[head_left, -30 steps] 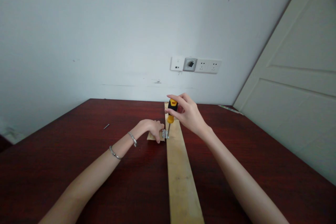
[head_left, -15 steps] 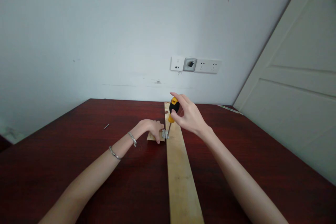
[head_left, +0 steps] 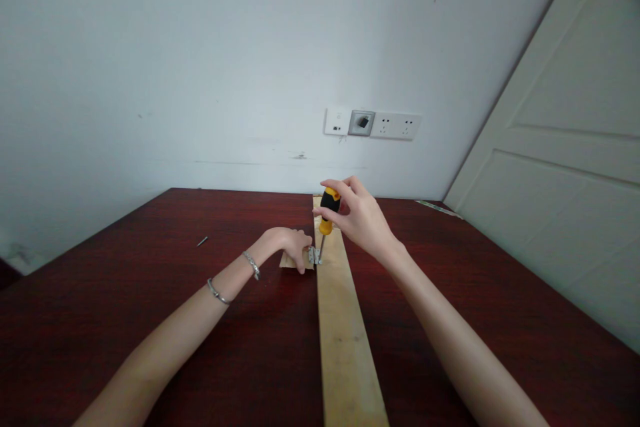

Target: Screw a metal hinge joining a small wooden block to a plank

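My right hand grips a yellow and black screwdriver between thumb and fingers. The screwdriver leans slightly, its tip down at a metal hinge. One leaf of this hinge lies on the long wooden plank, the other on a short wooden board to its left. My left hand is closed over the short board, fingers at the far side and thumb near the hinge. Any screw under the screwdriver's tip is too small to make out.
A thin metal piece, perhaps a screw or bit, lies on the dark red table to the left. A pale strip rests at the back right edge. Wall sockets are behind, and a white door stands at the right.
The fingers and thumb of my right hand have shifted round the screwdriver's handle, and the handle has tilted slightly left. My left hand, the boards and the hinge stay put.
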The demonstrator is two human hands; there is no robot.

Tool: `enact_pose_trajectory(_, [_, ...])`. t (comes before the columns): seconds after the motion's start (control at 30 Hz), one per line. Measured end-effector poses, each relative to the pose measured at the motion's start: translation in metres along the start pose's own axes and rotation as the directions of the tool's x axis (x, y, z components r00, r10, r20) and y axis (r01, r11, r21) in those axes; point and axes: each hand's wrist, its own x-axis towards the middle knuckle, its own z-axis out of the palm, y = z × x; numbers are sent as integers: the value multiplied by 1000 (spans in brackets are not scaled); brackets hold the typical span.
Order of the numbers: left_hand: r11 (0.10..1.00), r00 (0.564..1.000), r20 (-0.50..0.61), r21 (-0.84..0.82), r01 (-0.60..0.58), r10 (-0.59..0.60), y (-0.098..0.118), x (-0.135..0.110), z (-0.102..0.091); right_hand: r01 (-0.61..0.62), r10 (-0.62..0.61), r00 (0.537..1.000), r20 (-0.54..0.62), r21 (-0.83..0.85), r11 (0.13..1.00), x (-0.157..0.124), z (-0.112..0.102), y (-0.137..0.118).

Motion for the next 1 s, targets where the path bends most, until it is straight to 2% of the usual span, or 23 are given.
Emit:
enact_pose_trajectory(0.17, [1000,1000,-3,-12,18,-18,2,-4,-2,25,-26,999,31,18,1000,0,0,-1])
enact_pose_trajectory(0.27, [1000,1000,-5,-20,19,-20,2,-2,-1,26,-24,999,46,-34,999,0,0,-1])
enact_pose_trajectory(0.67, [1000,1000,-16,6,16,-16,-1,3,3,6,-3,999,38,-90,996,-1,2,-1])
enact_pose_trajectory(0.83, [1000,1000,-12,-6,-3,3,-2,5,3,35,-34,998,60,-13,999,-1,3,0])
enact_pose_trajectory(1.0, [1000,1000,8,-15,-14,14,-1,4,3,44,-43,998,46,-18,999,-1,2,-1])
